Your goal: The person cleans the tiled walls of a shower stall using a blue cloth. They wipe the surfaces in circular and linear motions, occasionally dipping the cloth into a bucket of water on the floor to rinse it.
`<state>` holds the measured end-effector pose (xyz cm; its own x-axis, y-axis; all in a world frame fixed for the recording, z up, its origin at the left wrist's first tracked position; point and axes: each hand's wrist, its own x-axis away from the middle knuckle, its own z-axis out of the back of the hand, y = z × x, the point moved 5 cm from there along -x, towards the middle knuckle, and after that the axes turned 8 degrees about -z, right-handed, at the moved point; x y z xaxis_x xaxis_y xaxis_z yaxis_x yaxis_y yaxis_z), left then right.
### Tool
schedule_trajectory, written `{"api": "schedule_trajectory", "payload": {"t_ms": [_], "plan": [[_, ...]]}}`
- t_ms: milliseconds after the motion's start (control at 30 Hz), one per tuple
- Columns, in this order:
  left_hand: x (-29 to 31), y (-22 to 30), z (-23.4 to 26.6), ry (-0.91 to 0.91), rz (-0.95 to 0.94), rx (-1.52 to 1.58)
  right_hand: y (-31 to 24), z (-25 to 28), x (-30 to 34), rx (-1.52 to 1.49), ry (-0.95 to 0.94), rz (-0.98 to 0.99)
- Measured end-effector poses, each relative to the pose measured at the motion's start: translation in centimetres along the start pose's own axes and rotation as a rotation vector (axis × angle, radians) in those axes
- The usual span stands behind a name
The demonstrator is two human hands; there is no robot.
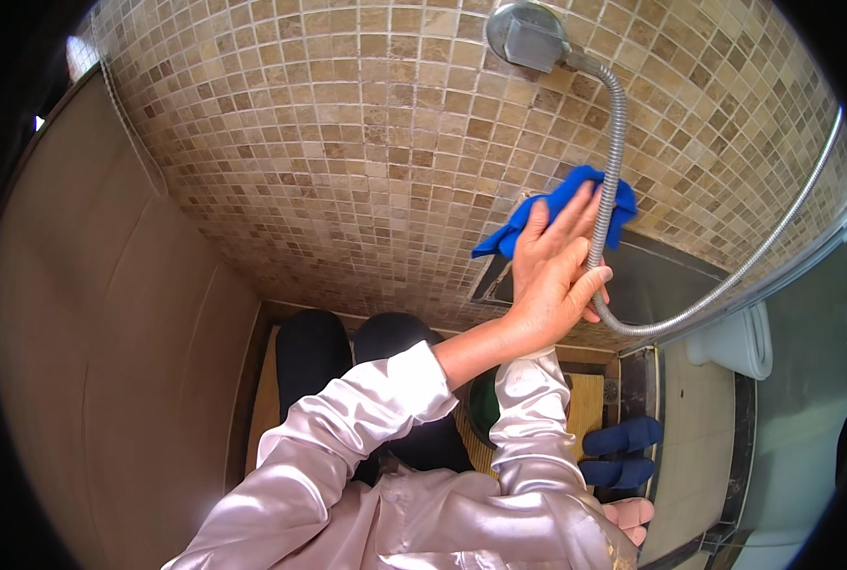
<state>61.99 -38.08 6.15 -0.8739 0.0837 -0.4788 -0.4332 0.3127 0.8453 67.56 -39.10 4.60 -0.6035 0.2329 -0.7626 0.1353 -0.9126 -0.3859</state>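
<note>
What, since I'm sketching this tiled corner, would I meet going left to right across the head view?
Plain brown wall → black trouser legs → blue cloth → white toilet.

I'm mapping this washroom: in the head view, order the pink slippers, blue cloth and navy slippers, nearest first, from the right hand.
1. Blue cloth, under the right hand.
2. Navy slippers, lower right.
3. Pink slippers, just below the navy pair.
</note>
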Motion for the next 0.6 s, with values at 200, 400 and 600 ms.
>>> {"api": "schedule_trajectory", "payload": {"t_ms": [200,400,600], "plan": [[0.8,0.7,-0.3,-0.054,-0.043,-0.032,-3.1,-1.0,-2.1,-0.423,0.236,-0.049],[1.2,1.3,1.0,-0.046,0.022,-0.118,-9.7,-1.3,-0.7,-0.404,0.155,0.266],[1.1,0.5,1.1,-0.028,-0.107,0.019,-10.7,-1.2,1.1,-0.314,0.142,0.579]]}}
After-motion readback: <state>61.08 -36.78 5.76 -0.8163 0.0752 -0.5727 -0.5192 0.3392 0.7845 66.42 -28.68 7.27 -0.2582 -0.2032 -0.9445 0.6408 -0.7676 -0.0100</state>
